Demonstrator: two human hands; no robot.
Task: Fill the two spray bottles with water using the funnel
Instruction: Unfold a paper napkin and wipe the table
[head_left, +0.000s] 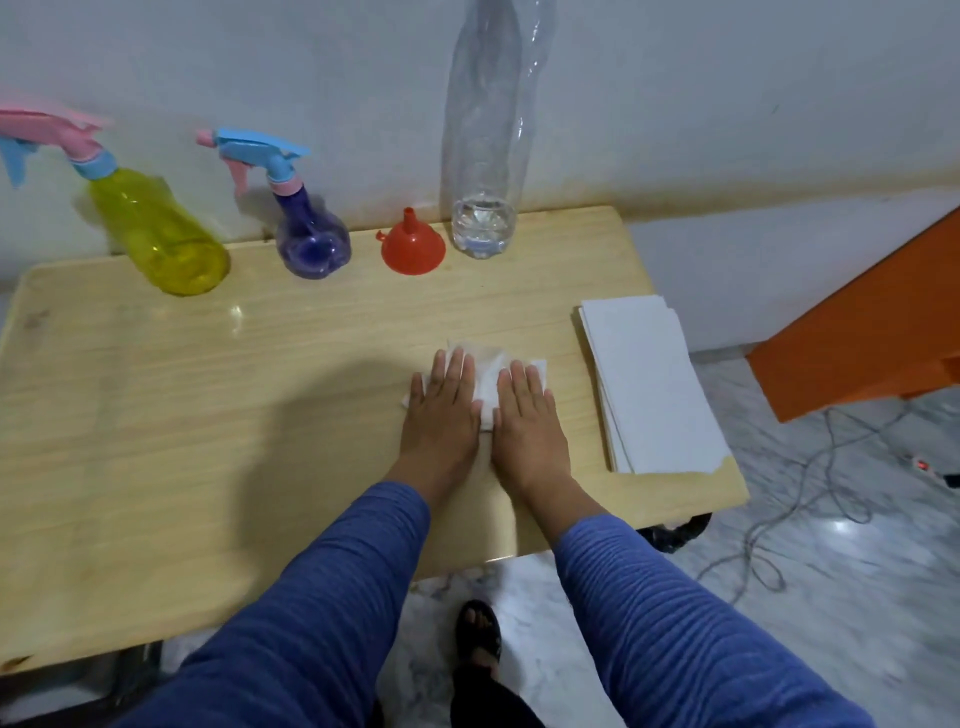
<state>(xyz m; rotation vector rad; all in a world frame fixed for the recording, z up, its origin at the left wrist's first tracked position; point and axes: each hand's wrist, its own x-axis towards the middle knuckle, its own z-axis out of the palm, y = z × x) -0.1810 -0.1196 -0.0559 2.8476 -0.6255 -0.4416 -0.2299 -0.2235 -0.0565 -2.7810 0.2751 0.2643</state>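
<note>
Hands flat: your left hand (441, 405) and right hand (530, 415) lie side by side, palms down, fingers straight, pressing a white tissue (485, 376) onto the worktop (208, 415); no closed grip on anything. Wide bare wood to your left; paper stack (649, 384) near the right edge. Along the far edge by the wall: yellow spray bottle (156, 234), purple spray bottle (311, 239), red funnel (413, 244) mouth down, spout up, and clear water bottle (483, 156), nearly empty. Both sprayers upright, nozzles pointing left.
</note>
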